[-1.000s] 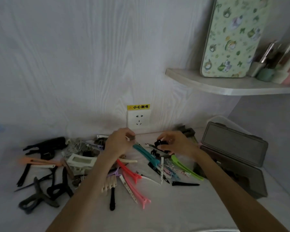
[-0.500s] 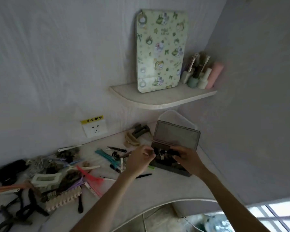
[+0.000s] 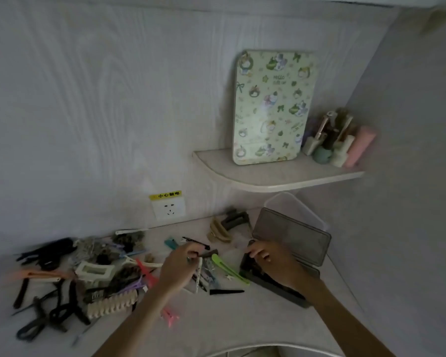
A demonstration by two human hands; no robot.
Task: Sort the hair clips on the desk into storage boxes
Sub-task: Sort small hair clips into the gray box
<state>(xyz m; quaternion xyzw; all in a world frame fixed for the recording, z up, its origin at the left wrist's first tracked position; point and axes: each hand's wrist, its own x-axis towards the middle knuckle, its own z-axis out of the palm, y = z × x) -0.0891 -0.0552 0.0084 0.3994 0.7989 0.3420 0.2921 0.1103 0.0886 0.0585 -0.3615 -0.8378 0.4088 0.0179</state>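
While both hands work over the desk (image 3: 242, 325), hair clips (image 3: 113, 274) sprawl in a heap at its left.
Left hand (image 3: 177, 270) pinches a slim white clip (image 3: 198, 275); right hand (image 3: 273, 258) curls on the dark box (image 3: 276, 282), its hinged lid (image 3: 291, 238) up, beside a lime duckbill clip (image 3: 228, 269). "HELLO" marks the floral tin (image 3: 272, 106); yellow Chinese writing tops the socket (image 3: 168, 210).

Grey storage box (image 3: 292, 237), lime-green clip (image 3: 228, 269), pink clip (image 3: 152, 276), pale-green cartoon-print tin (image 3: 272, 106), yellow socket label (image 3: 165, 195).
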